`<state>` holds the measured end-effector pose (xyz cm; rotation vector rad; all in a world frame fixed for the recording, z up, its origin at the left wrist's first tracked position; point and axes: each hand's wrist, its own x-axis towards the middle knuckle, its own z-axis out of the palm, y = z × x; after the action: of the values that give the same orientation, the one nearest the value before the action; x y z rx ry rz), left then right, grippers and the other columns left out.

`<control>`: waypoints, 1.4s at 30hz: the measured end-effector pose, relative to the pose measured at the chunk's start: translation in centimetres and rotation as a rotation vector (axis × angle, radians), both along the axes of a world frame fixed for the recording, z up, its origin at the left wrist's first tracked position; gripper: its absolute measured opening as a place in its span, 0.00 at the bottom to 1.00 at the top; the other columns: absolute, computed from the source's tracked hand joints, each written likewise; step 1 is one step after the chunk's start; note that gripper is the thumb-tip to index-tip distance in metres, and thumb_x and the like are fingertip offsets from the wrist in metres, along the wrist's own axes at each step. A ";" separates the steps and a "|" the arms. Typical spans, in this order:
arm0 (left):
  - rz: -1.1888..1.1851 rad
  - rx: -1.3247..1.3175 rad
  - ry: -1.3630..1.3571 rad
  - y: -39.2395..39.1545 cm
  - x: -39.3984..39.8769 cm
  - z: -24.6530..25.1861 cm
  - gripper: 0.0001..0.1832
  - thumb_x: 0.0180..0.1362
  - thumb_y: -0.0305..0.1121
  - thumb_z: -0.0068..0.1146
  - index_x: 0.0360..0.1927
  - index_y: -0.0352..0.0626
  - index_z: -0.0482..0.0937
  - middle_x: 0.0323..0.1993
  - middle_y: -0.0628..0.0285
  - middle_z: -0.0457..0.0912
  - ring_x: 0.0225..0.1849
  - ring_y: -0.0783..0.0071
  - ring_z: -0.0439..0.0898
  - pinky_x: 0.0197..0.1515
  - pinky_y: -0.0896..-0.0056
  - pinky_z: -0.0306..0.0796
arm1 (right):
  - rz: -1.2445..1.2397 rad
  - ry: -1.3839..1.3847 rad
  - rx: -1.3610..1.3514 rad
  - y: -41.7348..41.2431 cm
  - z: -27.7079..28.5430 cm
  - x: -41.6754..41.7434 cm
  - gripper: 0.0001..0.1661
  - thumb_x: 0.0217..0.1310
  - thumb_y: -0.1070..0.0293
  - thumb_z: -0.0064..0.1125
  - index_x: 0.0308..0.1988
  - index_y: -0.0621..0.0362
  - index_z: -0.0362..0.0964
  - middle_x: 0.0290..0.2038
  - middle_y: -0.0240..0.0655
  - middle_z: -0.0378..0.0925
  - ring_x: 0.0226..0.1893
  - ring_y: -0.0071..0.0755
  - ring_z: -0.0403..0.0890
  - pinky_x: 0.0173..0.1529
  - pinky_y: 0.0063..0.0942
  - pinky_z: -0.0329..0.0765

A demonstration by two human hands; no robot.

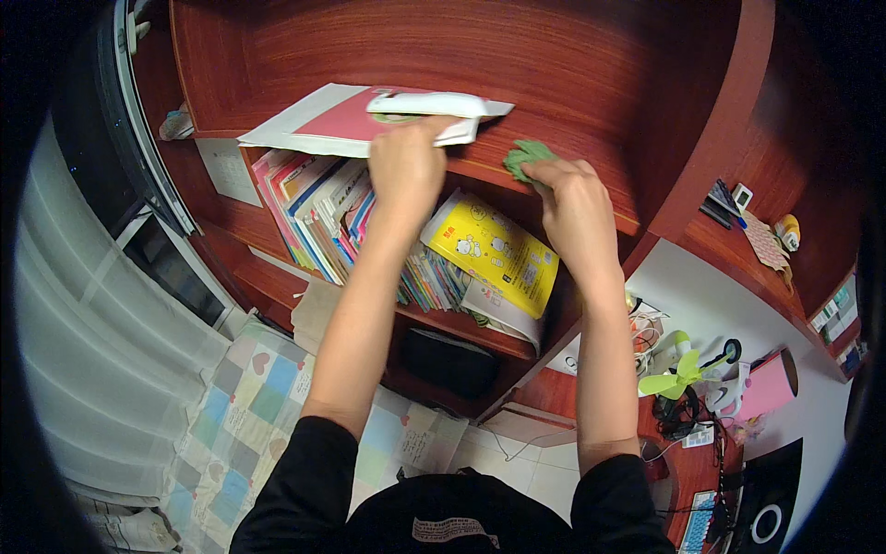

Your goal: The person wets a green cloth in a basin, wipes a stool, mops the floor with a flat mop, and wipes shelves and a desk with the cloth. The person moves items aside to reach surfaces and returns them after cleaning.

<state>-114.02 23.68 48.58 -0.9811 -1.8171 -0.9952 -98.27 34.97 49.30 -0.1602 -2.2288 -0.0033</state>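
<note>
My left hand (408,161) reaches to the upper shelf and grips a white folded item (428,105), blurred, perhaps paper or a thin box. Beneath that item lies a flat red-and-white printed sheet or folder (332,124), at the shelf's front edge. A crumpled green cloth (524,156) is pinched in the fingers of my right hand (580,204). It is at the front part of the reddish wooden shelf board (484,149), to the right of the white item.
Below are leaning books (315,201), a yellow printed package (495,249) and a black case (448,361). A patchwork bedspread (235,415) lies lower left, beside a sheer curtain (118,332). On the right, a desk (692,478) carries a green-bladed fan (678,377), cables and a keyboard (699,523).
</note>
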 end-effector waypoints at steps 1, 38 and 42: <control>-0.011 -0.003 -0.002 0.6 1.3 0.2 0.19 0.43 0.23 0.47 0.36 0.54 0.82 0.24 0.52 0.79 0.27 0.57 0.79 0.33 0.58 0.72 | -0.068 0.004 0.011 -0.5 0.0 0.7 0.20 0.40 0.84 0.50 0.38 0.61 0.76 0.39 0.41 0.77 0.39 0.46 0.74 0.46 0.36 0.71; 0.031 -0.255 0.217 3.0 10.1 -0.9 0.22 0.49 0.27 0.46 0.51 0.49 0.73 0.52 0.56 0.73 0.60 0.56 0.63 0.60 0.41 0.48 | -0.091 0.162 -0.244 -2.1 -3.7 9.2 0.19 0.42 0.85 0.46 0.38 0.66 0.74 0.39 0.46 0.76 0.42 0.47 0.73 0.50 0.35 0.68; -0.035 -0.343 0.135 2.7 7.6 -2.0 0.21 0.49 0.26 0.46 0.49 0.52 0.75 0.51 0.59 0.74 0.59 0.53 0.65 0.59 0.37 0.48 | -0.014 0.140 -0.294 -3.2 -3.9 8.7 0.18 0.42 0.85 0.46 0.38 0.66 0.74 0.39 0.45 0.76 0.42 0.46 0.73 0.51 0.33 0.68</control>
<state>-106.44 26.40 46.56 -1.2579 -1.8972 -0.6296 -89.56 31.73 45.36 -0.3260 -2.0788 0.3194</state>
